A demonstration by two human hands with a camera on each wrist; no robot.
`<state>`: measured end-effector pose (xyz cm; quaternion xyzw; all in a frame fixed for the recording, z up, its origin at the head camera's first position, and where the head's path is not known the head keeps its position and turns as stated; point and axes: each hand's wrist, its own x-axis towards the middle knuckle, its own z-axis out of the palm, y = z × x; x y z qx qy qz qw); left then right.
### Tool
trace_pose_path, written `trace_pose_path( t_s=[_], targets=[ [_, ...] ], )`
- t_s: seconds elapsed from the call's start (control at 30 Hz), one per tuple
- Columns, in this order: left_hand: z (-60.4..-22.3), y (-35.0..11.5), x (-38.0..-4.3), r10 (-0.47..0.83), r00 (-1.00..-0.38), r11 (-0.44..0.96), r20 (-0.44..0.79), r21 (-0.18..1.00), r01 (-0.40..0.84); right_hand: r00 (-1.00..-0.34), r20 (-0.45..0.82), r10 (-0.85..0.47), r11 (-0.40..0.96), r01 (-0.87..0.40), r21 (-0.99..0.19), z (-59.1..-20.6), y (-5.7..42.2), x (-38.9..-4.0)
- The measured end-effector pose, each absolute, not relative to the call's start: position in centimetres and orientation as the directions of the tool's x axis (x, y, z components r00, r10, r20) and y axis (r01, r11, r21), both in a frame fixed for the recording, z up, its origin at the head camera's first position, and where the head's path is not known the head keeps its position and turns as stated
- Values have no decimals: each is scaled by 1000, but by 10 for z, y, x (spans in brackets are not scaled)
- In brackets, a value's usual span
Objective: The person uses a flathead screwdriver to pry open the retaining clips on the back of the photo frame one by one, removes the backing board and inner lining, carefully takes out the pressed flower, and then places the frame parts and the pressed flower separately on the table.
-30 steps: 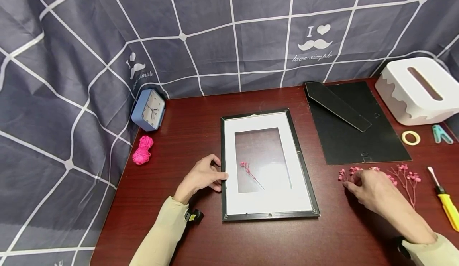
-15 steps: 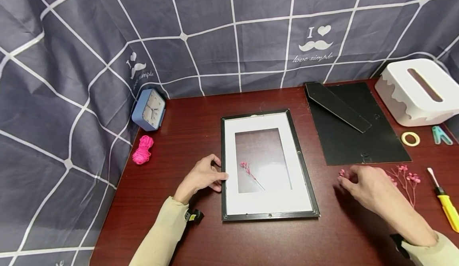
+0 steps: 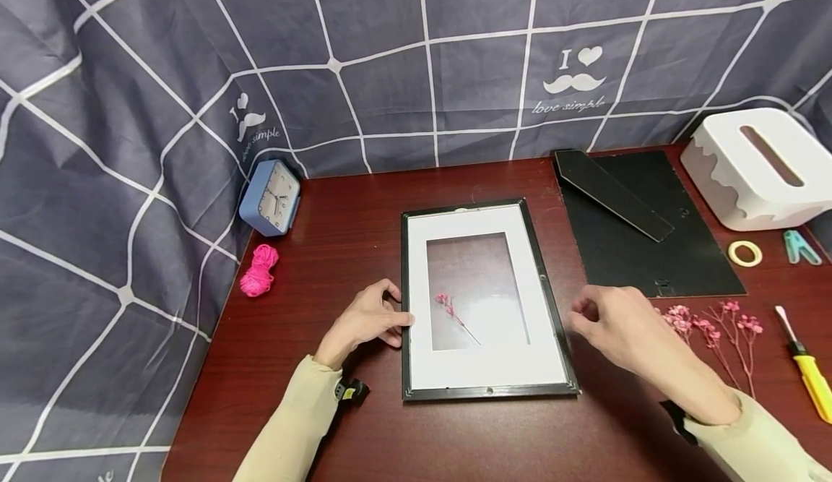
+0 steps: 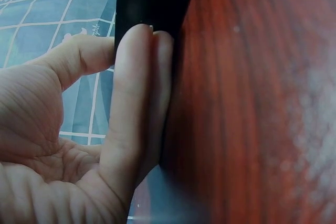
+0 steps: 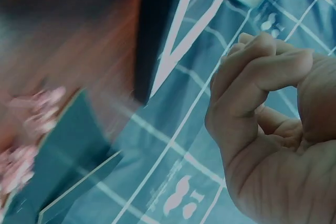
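Note:
My left hand (image 3: 370, 316) holds the left side of a black picture frame (image 3: 490, 392). Its thumb lies over the frame's edge, and in the left wrist view its straight fingers (image 4: 131, 77) press against the black side. Inside the frame is a white mat (image 3: 487, 370) with a clear window. A small pink flower sprig (image 3: 451, 312) lies slanted in that window. My right hand (image 3: 624, 326) hovers just right of the frame, its fingers (image 5: 247, 77) loosely bent. Nothing shows between them. Beside it lie more pink flower sprigs (image 3: 708, 330), partly covered by the hand.
A black backing board (image 3: 624, 265) with its stand lies behind my right hand. To the right are a white tissue box (image 3: 728, 193), a tape roll (image 3: 734, 253), a teal clip (image 3: 796, 246) and a yellow screwdriver (image 3: 812, 381). A blue clock (image 3: 256, 200) and pink yarn (image 3: 258, 272) are left.
My right hand has moved left from the loose flower sprigs toward the frame's right side, uncovering some of the sprigs. The left hand and the frame have stayed in place.

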<state>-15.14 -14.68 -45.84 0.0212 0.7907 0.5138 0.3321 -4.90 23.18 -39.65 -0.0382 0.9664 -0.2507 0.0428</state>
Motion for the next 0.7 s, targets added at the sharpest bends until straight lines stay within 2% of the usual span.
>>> trace_pose_path(
  t_s=[0.2, 0.37, 0.7],
  targets=[
    [-458, -147, -151, 373, -778, 472, -505, 825, -309, -980, -41, -195, 840, -146, -522, -388, 199, -62],
    [-457, -146, -151, 369, -778, 476, -508, 823, -311, -954, -82, -289, 816, -201, -541, -384, 172, -75],
    [-454, -146, -151, 367, -774, 479, -516, 818, -318, -896, -100, -433, 785, -320, -530, -397, 129, -96]
  ],
)
